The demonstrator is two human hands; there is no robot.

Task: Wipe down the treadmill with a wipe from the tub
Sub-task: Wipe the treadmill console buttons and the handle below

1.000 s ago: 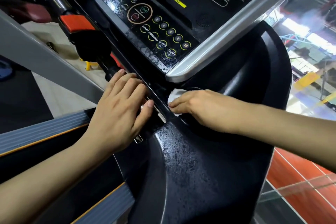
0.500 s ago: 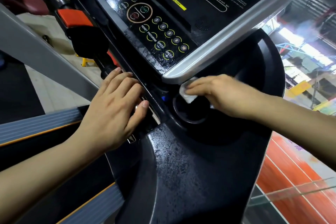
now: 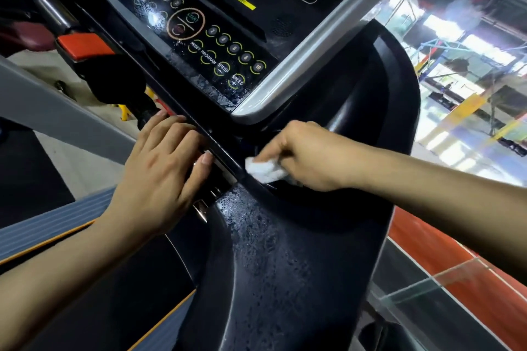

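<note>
- A person's right hand [image 3: 306, 155] pinches one crumpled white wipe [image 3: 263, 170] against the rim of a round recess in the glossy black plastic treadmill console [image 3: 285, 251], just right of frame centre.
- Its fingertips are hidden behind the knuckles; the recess is mostly covered.
- The left hand [image 3: 159, 177], at nine o'clock from the wipe, lies flat with fingers together on a black crossbar [image 3: 216, 148].
- One silver-framed control panel [image 3: 228, 45] at twelve o'clock is cut off at the top; its upper-left buttons blur under glare and droplets.
</note>
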